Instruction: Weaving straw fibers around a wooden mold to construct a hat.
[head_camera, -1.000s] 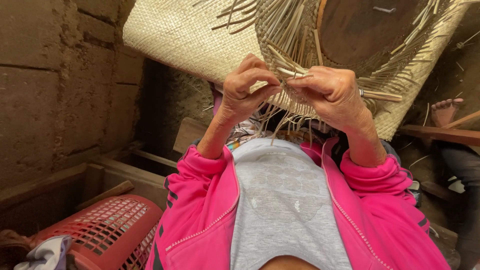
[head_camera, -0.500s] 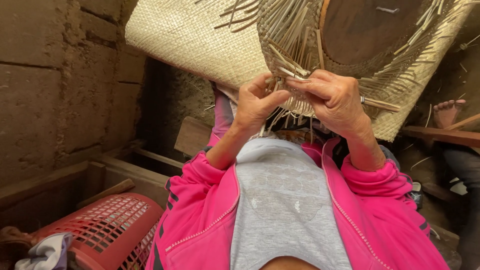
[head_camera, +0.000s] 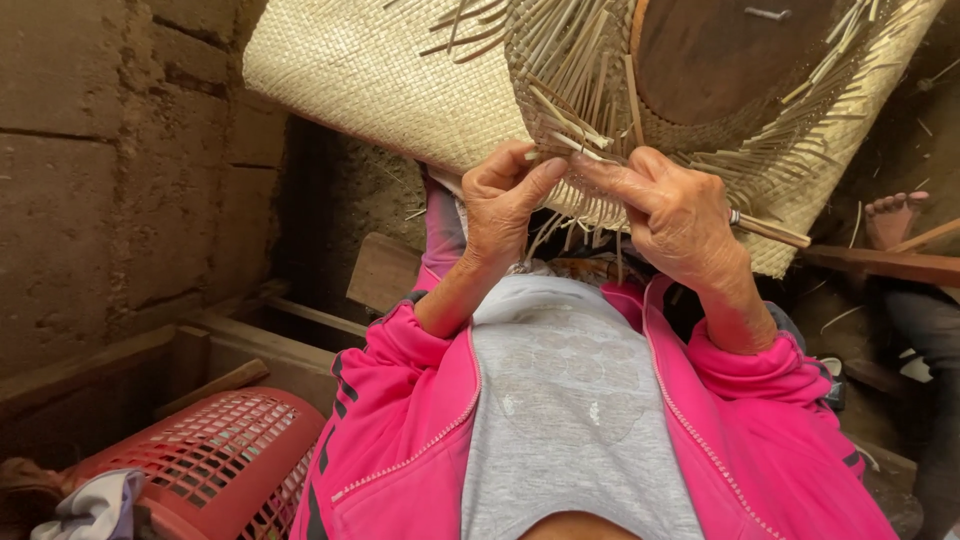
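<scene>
L hand (head_camera: 505, 205): pinching loose straw strands (head_camera: 565, 135) at woven mat (head_camera: 380, 75) edge, held up over my lap.
R hand (head_camera: 675, 215): gripping same strands.
Risk: strands prob snap if pulled too hard; weave loosens if grip slips.

The woven mat (head_camera: 380, 75) is pale straw-yellow in a fine checked plait, its loose strands (head_camera: 570, 110) the same tan. The jacket (head_camera: 400, 430) is bright pink with dark stripes, the shirt (head_camera: 570, 420) grey, the basket (head_camera: 220, 460) red lattice, the wall (head_camera: 110, 170) brown.
</scene>
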